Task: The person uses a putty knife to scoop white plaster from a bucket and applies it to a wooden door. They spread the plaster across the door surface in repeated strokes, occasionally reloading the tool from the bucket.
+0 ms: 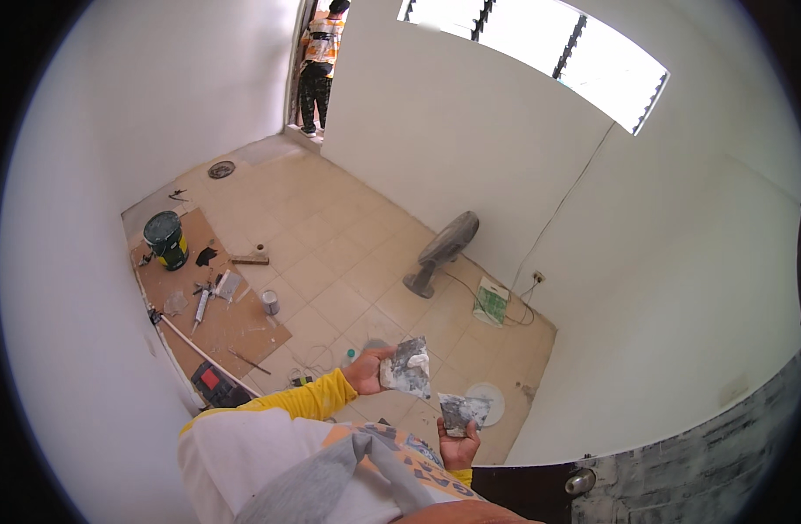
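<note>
My left hand (366, 374) is closed on the edge of a flat putty knife (408, 382), its grey metal blade smeared white. A lump of white putty (417, 360) sits on that blade. Lower and to the right, my right hand (459, 445) grips a second putty knife (463, 414), also stained with dried white and grey. The two blades are close together but apart, held out in front of my body above the tiled floor. Both handles are mostly hidden by my fingers and the blades.
Brown cardboard (186, 301) on the left holds a dark bucket (165, 240), a caulking gun (201, 307) and scraps. A tin can (270, 302) stands nearby. Ahead lies a grey fan (444, 251). A dark door (531, 489) is at lower right. Someone (318, 70) stands in the far doorway.
</note>
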`<state>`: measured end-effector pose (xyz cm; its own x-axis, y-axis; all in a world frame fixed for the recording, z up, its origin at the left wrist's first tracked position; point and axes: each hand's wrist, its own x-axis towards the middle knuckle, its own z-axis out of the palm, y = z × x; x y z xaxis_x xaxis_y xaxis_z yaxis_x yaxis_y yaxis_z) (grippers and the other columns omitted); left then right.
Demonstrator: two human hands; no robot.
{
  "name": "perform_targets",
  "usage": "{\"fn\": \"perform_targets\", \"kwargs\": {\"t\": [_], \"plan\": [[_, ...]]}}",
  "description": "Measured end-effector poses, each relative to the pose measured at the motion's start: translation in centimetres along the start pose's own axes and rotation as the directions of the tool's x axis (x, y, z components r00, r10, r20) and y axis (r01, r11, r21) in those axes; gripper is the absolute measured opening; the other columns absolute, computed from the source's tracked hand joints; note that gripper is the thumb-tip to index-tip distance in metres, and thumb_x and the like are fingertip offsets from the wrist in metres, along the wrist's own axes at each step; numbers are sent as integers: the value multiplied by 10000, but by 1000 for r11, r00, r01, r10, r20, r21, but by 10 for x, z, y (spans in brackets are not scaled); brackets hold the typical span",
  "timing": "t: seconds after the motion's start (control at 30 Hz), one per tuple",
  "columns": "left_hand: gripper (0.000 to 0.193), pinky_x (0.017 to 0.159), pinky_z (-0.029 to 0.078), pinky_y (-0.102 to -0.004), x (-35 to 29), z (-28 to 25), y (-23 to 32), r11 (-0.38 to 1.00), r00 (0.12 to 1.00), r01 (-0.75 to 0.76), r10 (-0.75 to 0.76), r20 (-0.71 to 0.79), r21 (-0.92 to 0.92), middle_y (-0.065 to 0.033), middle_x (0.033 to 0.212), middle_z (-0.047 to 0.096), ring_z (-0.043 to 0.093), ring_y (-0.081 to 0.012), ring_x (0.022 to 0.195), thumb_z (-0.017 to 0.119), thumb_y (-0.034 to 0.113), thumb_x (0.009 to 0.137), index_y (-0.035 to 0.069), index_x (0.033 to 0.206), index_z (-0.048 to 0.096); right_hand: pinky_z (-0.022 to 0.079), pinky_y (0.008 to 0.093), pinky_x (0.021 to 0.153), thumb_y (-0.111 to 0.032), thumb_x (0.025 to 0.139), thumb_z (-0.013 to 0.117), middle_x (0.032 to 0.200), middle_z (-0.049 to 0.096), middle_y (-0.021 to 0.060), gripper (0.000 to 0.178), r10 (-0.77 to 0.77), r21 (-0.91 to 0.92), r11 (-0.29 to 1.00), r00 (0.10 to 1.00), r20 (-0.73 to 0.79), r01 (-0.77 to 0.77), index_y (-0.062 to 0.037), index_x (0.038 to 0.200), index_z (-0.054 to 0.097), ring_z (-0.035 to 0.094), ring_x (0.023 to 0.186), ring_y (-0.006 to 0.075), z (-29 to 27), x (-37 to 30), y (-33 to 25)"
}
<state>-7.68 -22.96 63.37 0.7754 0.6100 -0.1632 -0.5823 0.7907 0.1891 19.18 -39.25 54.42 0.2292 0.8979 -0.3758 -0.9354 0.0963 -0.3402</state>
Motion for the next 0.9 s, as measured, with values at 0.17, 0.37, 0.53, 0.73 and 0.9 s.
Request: {"fn": "perform_targets", "kwargs": {"t": [0.17, 0.37, 0.53, 0.73, 0.9], "plan": [[462, 1141, 423, -532, 29, 3, -3, 993, 991, 114, -116, 67, 26, -184, 1398, 596, 589, -347, 1278, 417, 300, 1077, 12, 1430, 496, 456, 637, 1035, -316, 1005, 565, 1394, 601, 141, 417, -76, 66, 995, 997, 1, 75, -119, 1371, 534, 571, 1274, 384, -22, -5, -6], [480, 1138, 411, -554, 61, 16, -3, 967, 968, 204, -223, 118, 152, -159, 1387, 613, 573, -358, 1295, 443, 337, 1052, 49, 1426, 526, 374, 645, 1126, -217, 983, 615, 1399, 591, 170, 440, -167, 114, 980, 986, 1, 166, -70, 1385, 514, 534, 1323, 384, 18, -11, -10], [481, 1129, 418, -554, 103, 47, -12, 852, 880, 409, -463, 107, 328, -125, 1407, 599, 567, -355, 1295, 429, 344, 1053, 82, 1450, 499, 435, 651, 1077, -201, 983, 620, 1388, 568, 205, 468, -400, 224, 887, 914, -59, 403, -46, 1396, 462, 542, 1292, 407, 30, -44, -11], [484, 1123, 417, -554, 155, 96, -65, 699, 716, 555, -677, 168, 451, -120, 1415, 591, 560, -352, 1302, 444, 345, 1048, 88, 1457, 490, 428, 638, 1092, -233, 1002, 594, 1397, 563, 210, 451, -475, 387, 763, 855, -206, 517, -26, 1383, 469, 546, 1286, 411, 0, -102, 2], [494, 1144, 378, -582, 178, 136, -122, 643, 603, 609, -756, 256, 465, -102, 1442, 575, 536, -347, 1332, 438, 350, 1051, 115, 1485, 467, 435, 631, 1083, -229, 1010, 581, 1402, 564, 201, 401, -542, 341, 700, 777, -318, 628, -34, 1353, 508, 545, 1291, 402, 13, -151, -1]]}}
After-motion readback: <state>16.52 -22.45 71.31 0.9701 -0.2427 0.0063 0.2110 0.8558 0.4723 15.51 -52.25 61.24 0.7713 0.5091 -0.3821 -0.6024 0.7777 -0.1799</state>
